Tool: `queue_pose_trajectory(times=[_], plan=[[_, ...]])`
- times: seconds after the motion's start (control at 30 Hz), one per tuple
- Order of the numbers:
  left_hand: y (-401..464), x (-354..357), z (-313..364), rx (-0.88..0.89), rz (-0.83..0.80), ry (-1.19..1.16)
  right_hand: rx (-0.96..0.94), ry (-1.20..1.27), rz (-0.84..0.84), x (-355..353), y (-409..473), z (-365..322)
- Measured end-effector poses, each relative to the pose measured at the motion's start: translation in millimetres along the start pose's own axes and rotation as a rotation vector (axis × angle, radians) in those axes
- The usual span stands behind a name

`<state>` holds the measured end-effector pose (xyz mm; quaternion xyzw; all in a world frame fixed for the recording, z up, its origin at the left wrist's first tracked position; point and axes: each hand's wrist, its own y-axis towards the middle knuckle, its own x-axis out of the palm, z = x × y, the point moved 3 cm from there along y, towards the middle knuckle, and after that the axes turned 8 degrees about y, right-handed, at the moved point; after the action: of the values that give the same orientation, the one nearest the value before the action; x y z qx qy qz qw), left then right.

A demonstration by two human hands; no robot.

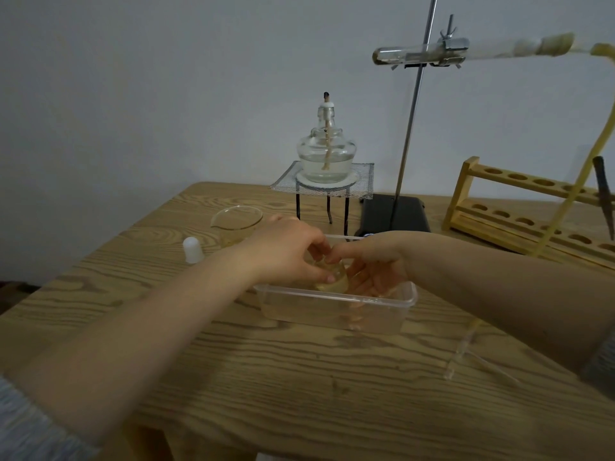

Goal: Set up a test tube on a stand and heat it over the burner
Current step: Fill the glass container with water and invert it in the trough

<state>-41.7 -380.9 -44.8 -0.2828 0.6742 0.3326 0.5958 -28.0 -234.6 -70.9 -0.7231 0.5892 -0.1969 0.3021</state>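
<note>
A test tube [399,54] lies nearly level in the metal clamp [452,48] of a retort stand [412,118], high at the right. A yellow rubber hose [572,188] runs from its stopper down to the right. The glass alcohol burner [326,151] stands unlit on wire gauze over a tripod [332,191], left of the stand. Both hands are in a clear plastic tub [332,307] at the table's middle. My left hand [289,254] and my right hand [372,264] together grip a small glass jar [332,277] inside it.
A glass beaker [236,222] and the burner's white cap [193,249] sit to the left of the tub. A wooden test tube rack [532,214] stands at the right, with a dark tool [604,194] beside it. A bent glass tube [466,347] lies at the front right.
</note>
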Motion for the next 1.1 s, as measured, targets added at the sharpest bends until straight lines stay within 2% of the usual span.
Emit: queue_pose_trajectory(times=[0.4, 0.7, 0.97, 1.1], plan=[[-1, -1, 3, -0.001, -0.007, -0.023, -0.012, -0.144, -0.008, -12, 16, -6], [-3, -3, 9, -0.001, -0.012, -0.002, 0.022, -0.209, -0.081, -19, 21, -10], [-3, 0, 12, 0.003, -0.04, -0.039, -0.002, -0.226, -0.123, -20, 24, -14], [-3, 0, 12, -0.002, -0.043, -0.05, -0.045, -0.265, -0.092, -22, 26, -14]])
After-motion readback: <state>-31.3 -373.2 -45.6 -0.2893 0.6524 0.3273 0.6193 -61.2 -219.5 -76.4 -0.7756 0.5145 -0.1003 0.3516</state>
